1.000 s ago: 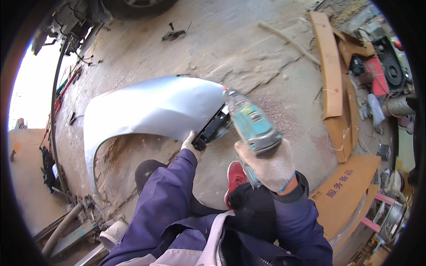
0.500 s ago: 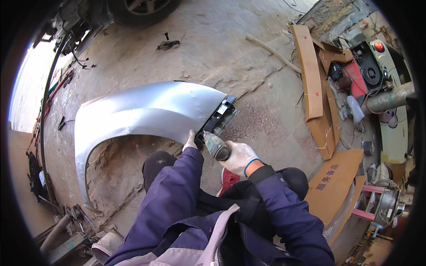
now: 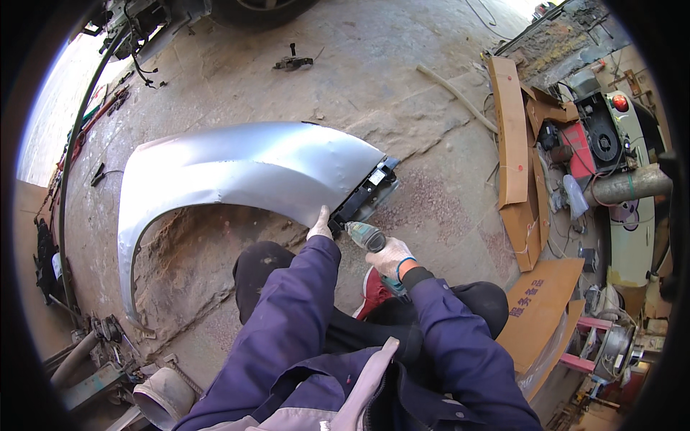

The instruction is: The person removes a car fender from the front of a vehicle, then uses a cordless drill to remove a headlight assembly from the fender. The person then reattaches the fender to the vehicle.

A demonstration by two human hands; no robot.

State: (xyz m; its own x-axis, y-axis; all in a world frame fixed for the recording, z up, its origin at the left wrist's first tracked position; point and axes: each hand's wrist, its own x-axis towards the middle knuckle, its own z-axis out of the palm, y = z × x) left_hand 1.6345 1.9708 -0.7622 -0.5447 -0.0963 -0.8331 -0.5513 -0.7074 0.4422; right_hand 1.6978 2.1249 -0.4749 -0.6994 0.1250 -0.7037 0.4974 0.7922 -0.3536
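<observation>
A silver car fender (image 3: pixel 237 165) lies across the floor in front of my knees, its wheel arch curving toward me. My left hand (image 3: pixel 320 224), in a pale work glove, grips the fender's right lower corner; the thumb rests on top and the other fingers are hidden. A black bracket (image 3: pixel 359 199) runs along the fender's right edge, just beyond that hand. In my gloved right hand (image 3: pixel 392 258) is a teal and grey cordless drill (image 3: pixel 366 235), closed in my fist. Its nose points left at the bracket's near end; whether the tip touches cannot be made out.
A car tire (image 3: pixel 262 11) stands at the far edge, with a small black metal part (image 3: pixel 293 61) on the floor nearer. Long cardboard pieces (image 3: pixel 513 136) and a flat carton (image 3: pixel 539 305) lie to my right. Beyond them are a pipe (image 3: pixel 629 184) and cluttered parts.
The drill has swung flatter and its nose has drawn slightly away from the bracket's near corner. My left hand stays on the fender. The whole view has shifted a little.
</observation>
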